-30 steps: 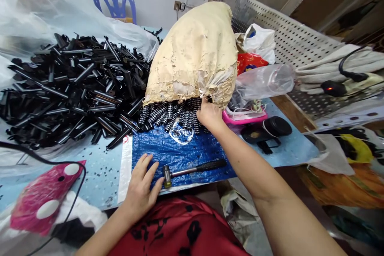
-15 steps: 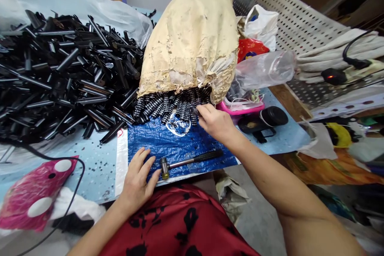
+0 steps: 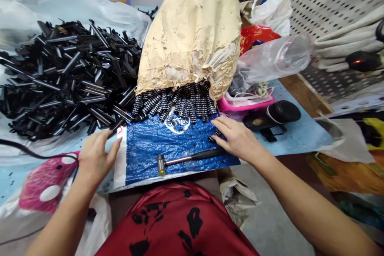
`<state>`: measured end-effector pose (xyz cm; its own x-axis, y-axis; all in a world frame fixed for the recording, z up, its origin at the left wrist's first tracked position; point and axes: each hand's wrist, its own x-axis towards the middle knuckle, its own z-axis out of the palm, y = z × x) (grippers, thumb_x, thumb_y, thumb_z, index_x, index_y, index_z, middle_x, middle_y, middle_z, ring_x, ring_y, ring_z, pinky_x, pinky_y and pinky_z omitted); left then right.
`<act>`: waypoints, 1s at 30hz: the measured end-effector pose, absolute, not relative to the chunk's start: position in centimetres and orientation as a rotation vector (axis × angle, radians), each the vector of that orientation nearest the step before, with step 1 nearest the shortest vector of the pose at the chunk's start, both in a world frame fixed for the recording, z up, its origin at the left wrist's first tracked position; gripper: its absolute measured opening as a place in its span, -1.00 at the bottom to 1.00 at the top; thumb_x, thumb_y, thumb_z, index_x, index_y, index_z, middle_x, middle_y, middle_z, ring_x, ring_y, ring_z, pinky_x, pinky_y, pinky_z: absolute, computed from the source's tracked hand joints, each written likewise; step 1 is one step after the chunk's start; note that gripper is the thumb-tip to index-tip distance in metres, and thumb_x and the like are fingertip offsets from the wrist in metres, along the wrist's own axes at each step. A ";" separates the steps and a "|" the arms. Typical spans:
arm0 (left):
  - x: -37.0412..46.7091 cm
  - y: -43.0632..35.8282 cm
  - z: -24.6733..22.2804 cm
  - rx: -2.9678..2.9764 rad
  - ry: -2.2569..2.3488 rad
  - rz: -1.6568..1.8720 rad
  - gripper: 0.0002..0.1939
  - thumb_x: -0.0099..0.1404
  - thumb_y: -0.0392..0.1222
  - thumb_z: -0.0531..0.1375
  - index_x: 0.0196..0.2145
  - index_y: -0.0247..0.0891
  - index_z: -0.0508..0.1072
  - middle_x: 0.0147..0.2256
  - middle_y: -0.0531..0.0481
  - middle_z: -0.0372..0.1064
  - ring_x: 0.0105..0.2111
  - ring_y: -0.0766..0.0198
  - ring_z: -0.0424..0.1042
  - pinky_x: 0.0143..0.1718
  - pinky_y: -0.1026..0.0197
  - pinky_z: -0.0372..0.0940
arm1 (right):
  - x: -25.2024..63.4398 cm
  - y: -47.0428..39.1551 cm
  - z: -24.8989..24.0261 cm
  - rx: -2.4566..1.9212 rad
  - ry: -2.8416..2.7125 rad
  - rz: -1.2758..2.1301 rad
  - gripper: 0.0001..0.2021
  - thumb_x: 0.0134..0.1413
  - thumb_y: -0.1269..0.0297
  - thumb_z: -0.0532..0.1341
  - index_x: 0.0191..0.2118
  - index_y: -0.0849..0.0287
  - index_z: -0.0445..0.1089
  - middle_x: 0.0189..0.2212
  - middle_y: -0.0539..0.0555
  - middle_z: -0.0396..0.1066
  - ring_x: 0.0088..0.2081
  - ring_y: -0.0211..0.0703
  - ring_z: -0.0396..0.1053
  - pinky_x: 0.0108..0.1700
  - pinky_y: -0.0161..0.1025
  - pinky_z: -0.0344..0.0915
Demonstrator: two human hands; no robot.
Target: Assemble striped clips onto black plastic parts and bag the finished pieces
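My left hand [image 3: 94, 158] is at the near edge of a heap of black tube-like parts [image 3: 69, 84]. Its thumb and fingers are apart, and the fingertips reach the near end of one black part [image 3: 117, 125]; firm hold on it is not visible. My right hand [image 3: 235, 138] has a short black-and-white checked sleeve [image 3: 215, 135] between thumb and fingers, partly hidden, above the blue sheet [image 3: 144, 140]. Further back, several similar checked sleeves [image 3: 180, 102] spill from the mouth of a cream sack [image 3: 192, 32]. A mallet [image 3: 180, 161] with a black handle lies on the sheet, its handle end close to my right hand.
A pink tray [image 3: 247, 106] and a black bottle [image 3: 274, 116] stand at the right. Clear plastic bags [image 3: 279, 58] lie behind them, before a perforated panel [image 3: 324, 4]. A black cable [image 3: 36, 154] and a pink dotted bag [image 3: 45, 184] are at the left.
My left hand has moved left and away from me, to the black heap. My right hand has drawn a checked sleeve back from the sack mouth, rightward and nearer me.
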<state>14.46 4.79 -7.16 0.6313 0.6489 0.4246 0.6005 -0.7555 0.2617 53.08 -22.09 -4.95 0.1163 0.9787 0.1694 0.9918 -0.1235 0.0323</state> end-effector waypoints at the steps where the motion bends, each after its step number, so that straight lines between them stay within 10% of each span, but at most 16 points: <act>1: 14.6 6.0 -7.2 2.819 1.150 0.666 -0.62 0.43 0.06 0.18 -0.02 -0.30 0.52 -0.10 -0.29 0.55 -0.09 -0.11 0.50 -0.01 -0.05 0.33 | 53.0 -20.9 -4.8 -2.232 -1.992 -0.245 -0.53 0.34 0.21 0.20 0.28 0.28 0.32 0.23 0.33 0.40 0.23 0.16 0.38 0.22 0.03 0.37; 7: 15.6 7.8 -7.9 2.946 1.267 0.004 -0.62 0.48 -0.07 -0.02 -0.33 -0.23 0.52 -0.32 -0.20 0.50 -0.26 -0.03 0.47 -0.21 0.03 0.26 | 53.4 -13.0 -4.9 -2.268 -2.075 -0.266 -0.27 0.14 0.38 0.33 0.40 0.41 0.17 0.43 0.54 0.07 0.45 0.46 0.06 0.37 0.22 0.20; 11: 14.9 6.7 -7.8 2.859 1.400 0.137 -0.63 0.47 -0.04 0.01 -0.13 -0.29 0.54 -0.23 -0.25 0.51 -0.18 -0.06 0.47 -0.13 0.02 0.28 | 55.0 -11.0 -4.9 -2.307 -2.159 -0.168 -0.26 0.08 0.43 0.34 0.38 0.39 0.20 0.37 0.56 0.17 0.38 0.46 0.19 0.32 0.27 0.25; 19: 13.9 7.2 -7.8 2.573 1.419 0.107 -0.80 0.34 -0.03 0.16 -0.31 -0.20 0.42 -0.33 -0.12 0.44 -0.29 0.05 0.41 -0.23 0.07 0.22 | 52.0 -15.2 -4.6 -1.918 -1.605 0.110 -0.12 0.09 0.04 0.42 0.46 0.09 0.12 0.43 0.28 0.13 0.41 0.31 0.18 0.38 0.19 0.27; 26: 14.4 5.2 -6.4 2.047 1.291 0.490 -0.68 0.40 0.09 0.08 -0.20 -0.20 0.44 -0.53 0.12 0.27 -0.49 0.26 0.29 -0.36 0.19 0.20 | 42.4 -16.6 -7.1 -1.040 -0.471 1.229 -0.26 0.04 -0.11 0.41 0.34 -0.12 0.29 0.44 0.11 0.18 0.21 0.05 0.44 0.05 -0.10 0.51; 30: 16.0 2.4 -5.6 1.856 1.102 0.523 -0.62 0.44 0.09 0.04 -0.14 -0.24 0.47 -0.45 0.04 0.40 -0.44 0.27 0.38 -0.32 0.20 0.31 | 40.8 -14.5 -6.6 -1.083 -0.238 1.297 -0.42 0.13 -0.24 0.32 0.12 0.04 0.47 -0.05 0.10 0.58 -0.38 -0.27 0.47 -0.46 -0.34 0.34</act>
